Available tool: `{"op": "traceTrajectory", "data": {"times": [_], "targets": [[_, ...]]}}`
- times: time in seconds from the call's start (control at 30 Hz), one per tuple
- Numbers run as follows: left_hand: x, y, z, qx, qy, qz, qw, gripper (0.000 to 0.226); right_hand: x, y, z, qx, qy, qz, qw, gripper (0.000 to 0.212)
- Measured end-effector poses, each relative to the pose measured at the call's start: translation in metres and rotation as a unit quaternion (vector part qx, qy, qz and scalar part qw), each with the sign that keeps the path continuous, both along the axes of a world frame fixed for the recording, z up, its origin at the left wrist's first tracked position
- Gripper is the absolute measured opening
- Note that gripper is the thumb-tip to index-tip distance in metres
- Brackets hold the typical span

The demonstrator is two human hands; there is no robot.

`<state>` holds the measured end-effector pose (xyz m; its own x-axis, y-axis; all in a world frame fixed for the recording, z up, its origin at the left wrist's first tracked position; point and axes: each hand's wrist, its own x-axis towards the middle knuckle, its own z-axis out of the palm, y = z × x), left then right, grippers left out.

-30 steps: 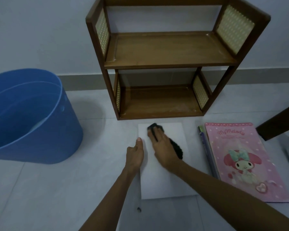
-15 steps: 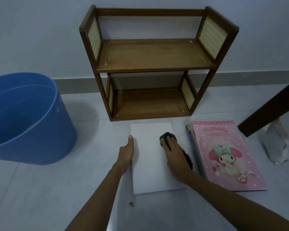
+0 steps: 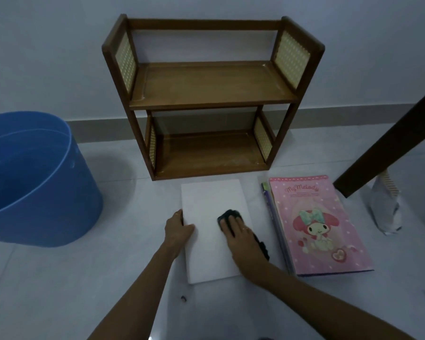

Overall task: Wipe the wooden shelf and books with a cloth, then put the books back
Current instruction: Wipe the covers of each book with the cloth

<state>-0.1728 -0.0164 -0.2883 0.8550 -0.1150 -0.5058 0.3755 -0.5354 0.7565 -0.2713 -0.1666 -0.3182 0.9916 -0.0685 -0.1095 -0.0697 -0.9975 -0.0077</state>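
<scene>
While my left hand (image 3: pixel 178 229) steadies the white book (image 3: pixel 212 222) on the floor (image 3: pixel 59 278) at its nine o'clock edge, fingers curled over it, my right hand (image 3: pixel 238 233) presses a dark cloth (image 3: pixel 227 215) flat on its cover, fingers spread. The empty wooden shelf (image 3: pixel 211 94) stands at twelve o'clock, the pink book (image 3: pixel 322 224) lies on a stack at three o'clock, and a blue bucket (image 3: pixel 35 182) sits at nine o'clock.
</scene>
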Motion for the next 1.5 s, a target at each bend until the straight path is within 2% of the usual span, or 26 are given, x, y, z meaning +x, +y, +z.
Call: {"op": "traceTrajectory", "data": {"times": [0.13,0.23,0.33,0.47,0.53,0.63,0.7,0.77,0.9,0.97,1.03,1.13,1.2,1.3,1.4,1.5], "targets": [[0.004,-0.003,0.014,-0.008,0.028,0.04,0.999,0.047,0.017,-0.033,0.029,-0.031,-0.035,-0.067,0.997,0.074],[0.011,-0.003,0.028,-0.03,0.05,0.073,0.996,0.049,0.023,-0.054,0.043,-0.054,-0.068,-0.138,0.987,0.068],[0.018,-0.006,0.053,-0.055,0.038,0.075,0.995,0.049,0.024,-0.062,0.04,-0.079,-0.02,-0.149,0.985,0.07],[0.024,-0.019,0.094,-0.045,-0.026,0.034,0.998,0.034,0.022,-0.065,0.028,-0.083,-0.006,-0.148,0.985,0.078],[0.023,-0.028,0.11,-0.018,-0.075,0.013,0.997,0.026,0.018,-0.06,0.033,-0.095,0.008,-0.143,0.985,0.076],[0.015,-0.041,0.125,0.048,-0.153,-0.029,0.987,0.024,0.014,-0.059,0.032,-0.092,-0.026,-0.156,0.983,0.073],[0.006,-0.05,0.132,0.099,-0.201,-0.053,0.973,0.024,0.016,-0.062,0.036,-0.096,-0.039,-0.205,0.973,0.08],[-0.004,-0.059,0.135,0.137,-0.244,-0.073,0.957,0.026,0.017,-0.069,0.041,-0.06,-0.069,-0.26,0.961,0.088],[-0.027,-0.088,0.13,0.198,-0.285,-0.124,0.929,0.043,0.022,-0.09,0.054,0.013,-0.095,-0.311,0.945,0.098],[-0.041,-0.106,0.127,0.269,-0.306,-0.18,0.895,0.05,0.023,-0.099,0.055,0.017,-0.099,-0.303,0.948,0.091],[-0.056,-0.125,0.125,0.329,-0.325,-0.259,0.848,0.044,0.019,-0.103,0.05,0.0,-0.071,-0.271,0.96,0.084],[-0.074,-0.149,0.11,0.333,-0.324,-0.335,0.82,0.029,0.013,-0.102,0.036,0.039,-0.05,-0.23,0.971,0.07],[-0.082,-0.156,0.098,0.319,-0.316,-0.366,0.815,0.031,0.009,-0.1,0.026,0.046,-0.031,-0.215,0.975,0.074],[-0.089,-0.156,0.079,0.3,-0.255,-0.399,0.828,0.034,0.007,-0.103,0.02,0.002,-0.027,-0.193,0.981,0.077],[-0.088,-0.146,0.064,0.301,-0.236,-0.448,0.808,0.028,0.006,-0.107,0.023,-0.003,-0.045,-0.18,0.983,0.077],[-0.074,-0.131,0.052,0.332,-0.206,-0.476,0.788,0.03,0.006,-0.115,0.015,-0.005,-0.025,-0.168,0.985,0.09]]}}
